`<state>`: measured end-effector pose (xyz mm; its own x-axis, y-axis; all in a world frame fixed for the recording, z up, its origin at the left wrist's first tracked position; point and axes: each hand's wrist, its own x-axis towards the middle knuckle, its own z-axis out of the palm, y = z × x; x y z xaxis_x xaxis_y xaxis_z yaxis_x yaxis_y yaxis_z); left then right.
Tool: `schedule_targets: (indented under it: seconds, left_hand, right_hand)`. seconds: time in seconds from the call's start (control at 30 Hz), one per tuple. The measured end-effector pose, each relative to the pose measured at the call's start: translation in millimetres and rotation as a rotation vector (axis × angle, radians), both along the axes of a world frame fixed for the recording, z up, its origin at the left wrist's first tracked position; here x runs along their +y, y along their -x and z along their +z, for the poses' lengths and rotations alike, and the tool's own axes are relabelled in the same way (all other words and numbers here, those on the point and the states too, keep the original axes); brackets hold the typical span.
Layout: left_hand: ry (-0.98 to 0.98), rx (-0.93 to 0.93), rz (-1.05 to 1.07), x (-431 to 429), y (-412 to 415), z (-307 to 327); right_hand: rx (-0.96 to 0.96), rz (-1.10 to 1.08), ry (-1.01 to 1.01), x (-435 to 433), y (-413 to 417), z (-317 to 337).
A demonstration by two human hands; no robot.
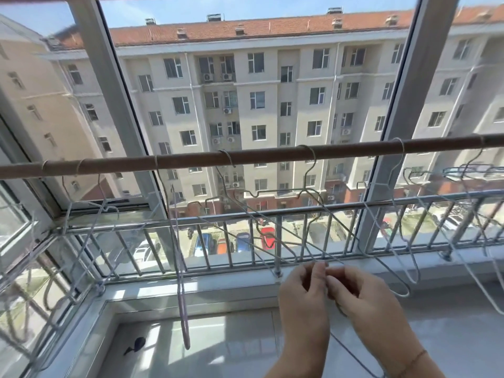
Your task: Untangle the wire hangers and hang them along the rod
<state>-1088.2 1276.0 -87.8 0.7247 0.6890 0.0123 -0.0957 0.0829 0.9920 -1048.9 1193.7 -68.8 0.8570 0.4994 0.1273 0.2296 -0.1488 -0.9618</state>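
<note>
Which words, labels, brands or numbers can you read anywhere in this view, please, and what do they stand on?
There is no readable text anywhere.
The wire hangers and the rod carry no print.
The apartment block opposite shows no signs, and any plates on the parked cars below are too small to read.

You have one brown wooden rod [272, 155] and at least six thin wire hangers [182, 309] hooked over it.

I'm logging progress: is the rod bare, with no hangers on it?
No: several wire hangers hook over the rod, spread along its length.
</note>
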Motion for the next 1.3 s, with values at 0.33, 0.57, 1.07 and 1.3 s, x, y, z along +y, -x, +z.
schedule_targets:
  seconds: [0.33, 0.57, 1.07, 1.3]
  left_hand:
    - [0.203, -0.114, -0.039, -4.6, -16.0, 45.4]
    - [0.149, -0.134, -0.002, 27.1, -40.3, 74.7]
    - [0.041, 0.014, -0.041, 58.0, -39.8, 58.1]
    - [-0.28, -0.133, 0.333, 91.1, -6.6, 60.4]
  right_hand:
    - [-0.231, -0.07, -0.018, 13.4, -10.2, 44.6]
    - [-0.248, -0.07, -0.034, 47.8, -39.9, 64.1]
    - [-0.309, -0.125, 0.14, 73.3, -50.6, 44.0]
    - [-0.633, -0.128, 0.031, 81.4, 0.0, 55.6]
